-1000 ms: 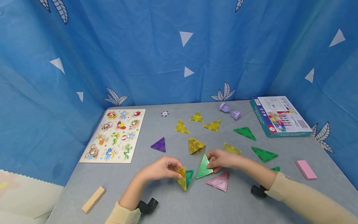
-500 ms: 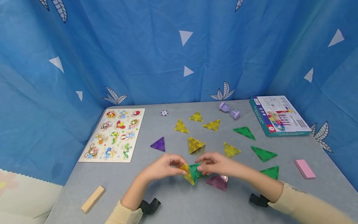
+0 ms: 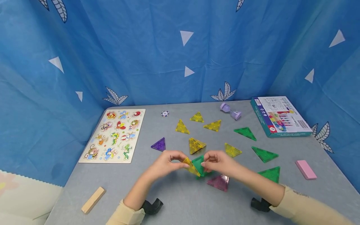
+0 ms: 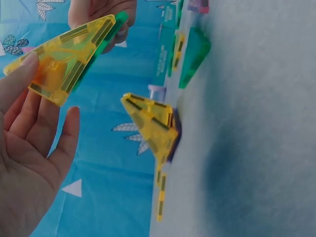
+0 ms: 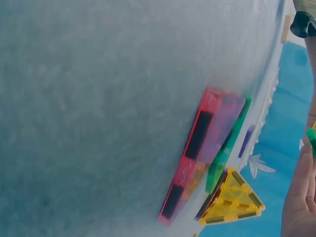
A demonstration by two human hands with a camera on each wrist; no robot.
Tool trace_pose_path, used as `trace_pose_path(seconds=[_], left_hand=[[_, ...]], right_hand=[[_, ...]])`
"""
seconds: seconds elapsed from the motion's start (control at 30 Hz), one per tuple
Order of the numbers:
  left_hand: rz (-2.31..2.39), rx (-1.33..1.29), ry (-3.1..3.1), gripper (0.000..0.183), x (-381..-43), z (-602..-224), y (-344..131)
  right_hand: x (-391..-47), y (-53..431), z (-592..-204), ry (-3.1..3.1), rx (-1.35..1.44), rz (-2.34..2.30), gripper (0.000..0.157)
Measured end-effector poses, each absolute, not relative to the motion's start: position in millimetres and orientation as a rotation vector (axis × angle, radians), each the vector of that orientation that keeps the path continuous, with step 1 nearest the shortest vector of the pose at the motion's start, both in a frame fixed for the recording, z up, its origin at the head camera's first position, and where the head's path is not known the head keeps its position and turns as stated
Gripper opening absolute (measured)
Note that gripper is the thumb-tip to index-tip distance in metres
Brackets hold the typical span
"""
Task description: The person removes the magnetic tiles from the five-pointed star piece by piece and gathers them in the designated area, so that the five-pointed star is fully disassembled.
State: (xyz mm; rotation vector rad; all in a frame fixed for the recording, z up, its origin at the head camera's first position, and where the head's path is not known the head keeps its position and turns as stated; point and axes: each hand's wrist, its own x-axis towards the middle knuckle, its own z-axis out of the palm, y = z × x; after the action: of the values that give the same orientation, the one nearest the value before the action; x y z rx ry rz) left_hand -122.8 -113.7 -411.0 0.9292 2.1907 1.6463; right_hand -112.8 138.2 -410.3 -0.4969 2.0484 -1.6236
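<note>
My left hand point(image 3: 168, 163) pinches a yellow triangular magnetic tile point(image 3: 192, 167) between thumb and fingers, above the table. Along one edge it meets a green triangular tile point(image 3: 198, 165), which my right hand point(image 3: 220, 163) grips from the other side. In the left wrist view the yellow tile point(image 4: 74, 54) covers most of the green one. Under the right hand lies another green tile point(image 5: 229, 145), mostly hidden in the head view. A pink triangular tile point(image 3: 219, 183) rests just in front of it. Behind the hands, yellow tiles stand leaning together as a small raised shape point(image 3: 196, 145).
Loose yellow tiles point(image 3: 213, 125) and a purple tile point(image 3: 159, 144) lie farther back. Several green tiles point(image 3: 265, 154) are on the right, near a pink block point(image 3: 305, 169) and a box point(image 3: 282, 116). An hourglass point(image 3: 230, 111), a puzzle board point(image 3: 113, 136) and a wooden block point(image 3: 93, 200) also lie there.
My right hand has let go of a green tile on the table and taken hold of the one joined to the yellow tile. The joined pair has moved right and up.
</note>
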Motion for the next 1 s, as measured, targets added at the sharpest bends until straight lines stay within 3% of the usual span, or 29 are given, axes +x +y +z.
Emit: trace_pose_path(seconds=[0.27, 0.4, 0.67, 1.0], left_hand=[[1.661, 0.673, 2.257, 0.023, -131, -409, -124], [1.56, 0.673, 2.322, 0.021, -140, -418, -131], [1.21, 0.802, 2.323, 0.017, -160, -443, -136], [0.935, 0.906, 2.35, 0.007, -165, -451, -130]], right_hand=[[-128, 160, -399, 2.145, -0.442, -1.686, 0.02], [-145, 173, -391, 2.191, -0.322, -1.764, 0.021], [-216, 194, -396, 2.232, -0.075, -1.903, 0.028], [-298, 192, -419, 2.361, 0.273, -1.679, 0.041]])
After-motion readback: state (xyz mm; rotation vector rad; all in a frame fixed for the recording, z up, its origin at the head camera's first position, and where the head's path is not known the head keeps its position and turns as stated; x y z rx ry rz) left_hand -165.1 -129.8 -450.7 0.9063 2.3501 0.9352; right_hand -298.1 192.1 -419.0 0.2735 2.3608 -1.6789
